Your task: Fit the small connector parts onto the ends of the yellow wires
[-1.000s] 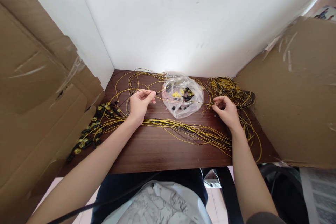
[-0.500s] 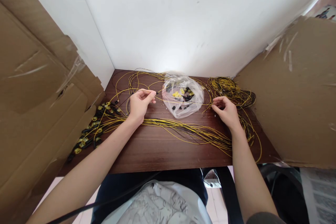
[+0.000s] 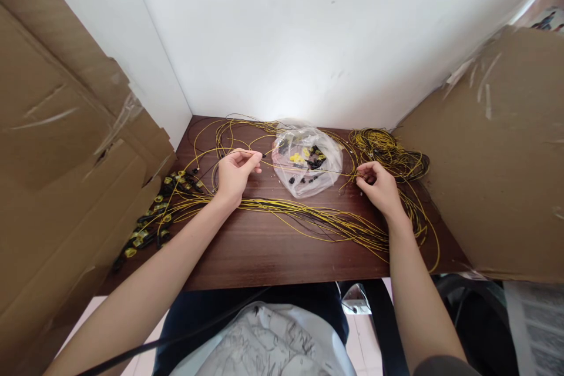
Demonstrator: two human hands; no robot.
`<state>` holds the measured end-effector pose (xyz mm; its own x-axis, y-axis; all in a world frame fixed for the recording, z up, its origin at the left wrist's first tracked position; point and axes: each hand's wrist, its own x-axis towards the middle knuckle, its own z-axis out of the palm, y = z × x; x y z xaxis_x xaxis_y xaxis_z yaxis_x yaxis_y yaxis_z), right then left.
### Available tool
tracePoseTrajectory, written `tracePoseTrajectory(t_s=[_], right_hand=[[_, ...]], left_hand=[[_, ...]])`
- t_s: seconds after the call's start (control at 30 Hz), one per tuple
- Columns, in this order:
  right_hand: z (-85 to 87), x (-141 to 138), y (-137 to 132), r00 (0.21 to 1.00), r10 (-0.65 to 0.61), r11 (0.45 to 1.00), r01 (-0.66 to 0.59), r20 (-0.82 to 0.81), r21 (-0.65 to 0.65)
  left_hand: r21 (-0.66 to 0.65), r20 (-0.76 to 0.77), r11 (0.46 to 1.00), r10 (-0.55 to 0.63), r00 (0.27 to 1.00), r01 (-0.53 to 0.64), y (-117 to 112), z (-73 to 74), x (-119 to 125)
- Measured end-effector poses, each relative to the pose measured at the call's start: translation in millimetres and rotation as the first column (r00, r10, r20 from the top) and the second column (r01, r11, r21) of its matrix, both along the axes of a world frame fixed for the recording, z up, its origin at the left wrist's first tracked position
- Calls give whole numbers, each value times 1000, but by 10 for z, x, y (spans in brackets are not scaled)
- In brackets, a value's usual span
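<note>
My left hand pinches thin yellow and black wires near a small black piece at its fingertips. To the right, my right hand has thumb and forefinger closed on the same wires, which run nearly straight between the two hands. Just behind that span lies a clear plastic bag holding yellow parts and black parts. Below the hands, a long bundle of yellow and black wires crosses the table, passing by my left wrist and toward my right forearm.
Black-and-yellow connectors are heaped at the left end of the brown table. A tangled wire coil sits at the back right. Cardboard panels stand on both sides, and a white wall rises behind.
Both hands keep their grip on the wires in almost the same place. The right fingers have shifted very slightly; nothing else visibly differs.
</note>
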<state>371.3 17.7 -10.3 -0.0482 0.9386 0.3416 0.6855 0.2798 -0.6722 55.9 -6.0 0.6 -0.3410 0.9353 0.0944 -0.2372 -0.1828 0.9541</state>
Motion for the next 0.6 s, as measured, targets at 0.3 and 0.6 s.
tracePoseTrajectory(t_s=[0.3, 0.6], right_hand=[[-13, 17, 7, 1000, -27, 1000, 27, 13, -5], [-7, 39, -5, 996, -18, 1000, 17, 85, 12]], left_hand=[[-9, -11, 1000, -2, 1000, 1, -3, 4, 1], [-1, -2, 1000, -1, 1000, 1, 3, -7, 2]])
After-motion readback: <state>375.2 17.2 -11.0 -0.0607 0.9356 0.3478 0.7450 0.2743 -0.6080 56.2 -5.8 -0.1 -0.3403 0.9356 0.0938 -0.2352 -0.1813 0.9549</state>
